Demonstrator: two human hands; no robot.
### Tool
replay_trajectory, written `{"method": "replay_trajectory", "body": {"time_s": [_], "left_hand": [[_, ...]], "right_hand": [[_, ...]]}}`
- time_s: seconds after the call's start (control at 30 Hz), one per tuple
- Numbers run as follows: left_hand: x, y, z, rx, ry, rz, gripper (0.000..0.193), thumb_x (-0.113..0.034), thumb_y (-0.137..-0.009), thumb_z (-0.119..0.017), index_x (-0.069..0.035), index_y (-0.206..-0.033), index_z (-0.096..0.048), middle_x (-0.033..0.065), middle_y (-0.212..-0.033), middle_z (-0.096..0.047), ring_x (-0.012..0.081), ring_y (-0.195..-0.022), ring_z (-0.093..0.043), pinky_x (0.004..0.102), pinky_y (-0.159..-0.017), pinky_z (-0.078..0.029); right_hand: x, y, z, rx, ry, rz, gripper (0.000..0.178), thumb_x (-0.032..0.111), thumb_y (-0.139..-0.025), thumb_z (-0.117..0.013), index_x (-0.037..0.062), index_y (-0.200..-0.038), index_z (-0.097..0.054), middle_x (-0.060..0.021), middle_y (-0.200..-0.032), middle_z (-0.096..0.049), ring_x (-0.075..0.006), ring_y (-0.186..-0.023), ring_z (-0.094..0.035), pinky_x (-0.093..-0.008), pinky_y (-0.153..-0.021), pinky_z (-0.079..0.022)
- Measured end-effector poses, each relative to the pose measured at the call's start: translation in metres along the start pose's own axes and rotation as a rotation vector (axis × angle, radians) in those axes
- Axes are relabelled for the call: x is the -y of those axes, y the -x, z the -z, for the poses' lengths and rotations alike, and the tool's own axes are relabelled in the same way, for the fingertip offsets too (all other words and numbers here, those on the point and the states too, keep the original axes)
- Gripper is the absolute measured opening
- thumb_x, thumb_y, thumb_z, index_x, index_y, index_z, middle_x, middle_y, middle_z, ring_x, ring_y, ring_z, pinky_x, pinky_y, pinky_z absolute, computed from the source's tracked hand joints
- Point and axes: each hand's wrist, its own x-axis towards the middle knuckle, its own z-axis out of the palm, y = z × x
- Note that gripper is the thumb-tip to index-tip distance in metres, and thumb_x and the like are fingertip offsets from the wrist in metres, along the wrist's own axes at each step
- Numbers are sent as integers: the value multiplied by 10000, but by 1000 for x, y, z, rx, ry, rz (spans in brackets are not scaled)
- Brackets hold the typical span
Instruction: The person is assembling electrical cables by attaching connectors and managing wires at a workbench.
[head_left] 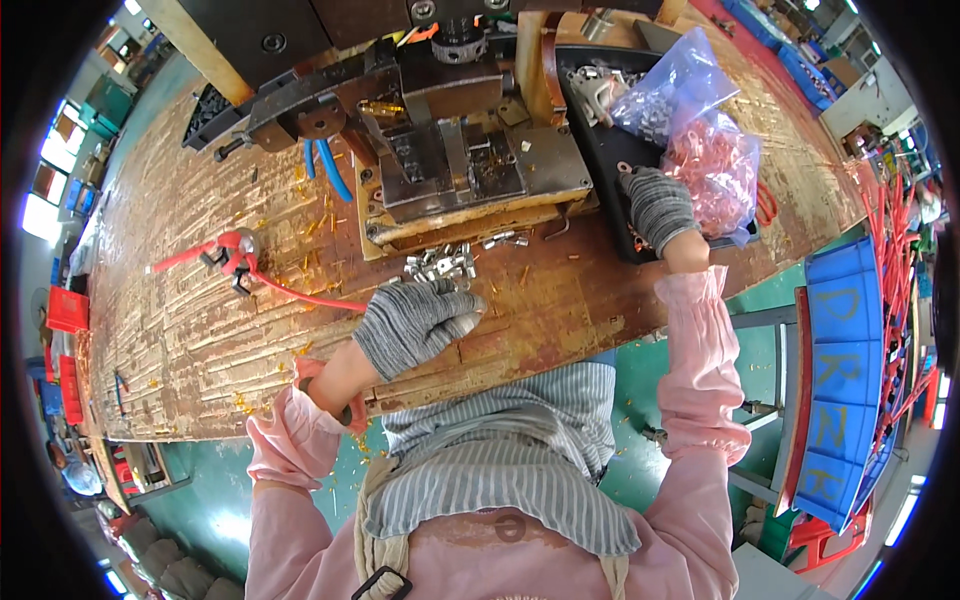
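My left hand (415, 325), in a grey knitted glove, is closed on a red cable (315, 298) near the table's front edge. That cable runs left to a red fitting with black and metal parts (238, 252). Just beyond my left fingertips lies a loose pile of silvery metal terminals (443, 263). My right hand (662, 212), gloved alike, reaches into a black tray (612, 215) with its fingers curled together. A small copper-coloured ring (624, 167) shows at those fingertips; whether they grip it is unclear. Beside this hand lies a clear bag of pinkish-copper parts (712, 165).
A heavy press with a metal die block (455, 165) stands at the table's middle. Another clear bag (675, 85) holds silvery parts in the tray. Brass-coloured scraps dot the worn wooden table (200, 330). At right stands a blue bin (845, 380) beside red cables.
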Motion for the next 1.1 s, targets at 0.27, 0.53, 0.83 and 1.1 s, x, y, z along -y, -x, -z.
{"method": "replay_trajectory", "body": {"time_s": [0.27, 0.53, 0.83, 1.1], "left_hand": [[1, -7, 15, -10, 322, 49, 245, -263, -871, -510, -91, -1023, -597, 114, -931, -616, 302, -859, -597, 366, -746, -479], [11, -7, 13, 36, 542, 119, 178, -170, -884, -504, -42, -998, -553, 95, -870, -601, 218, -813, -585, 315, -727, -454], [8, -4, 20, 70, 523, 175, 189, -143, -873, -536, -22, -1018, -548, 79, -888, -603, 163, -843, -578, 282, -764, -457], [11, -2, 14, 11, 536, 140, 181, -134, -863, -551, -21, -1003, -546, 80, -855, -597, 169, -807, -582, 289, -747, -467]], "right_hand": [[5, 29, 17, -658, -1359, -48, 108, 111, -839, -586, 42, -903, -533, -20, -689, -554, -143, -596, -516, -263, -546, -432], [108, 90, 19, -47, -1519, 15, 194, 191, -846, -602, 12, -908, -643, 2, -697, -583, -45, -614, -486, -205, -552, -402], [143, 78, 18, 277, -1892, -85, 198, 147, -850, -598, 20, -1001, -599, -21, -713, -587, -41, -546, -484, -179, -450, -385], [150, 76, 20, 226, -1968, -46, 187, 129, -841, -605, 2, -977, -587, -49, -723, -603, -93, -625, -576, -198, -507, -468]]}}
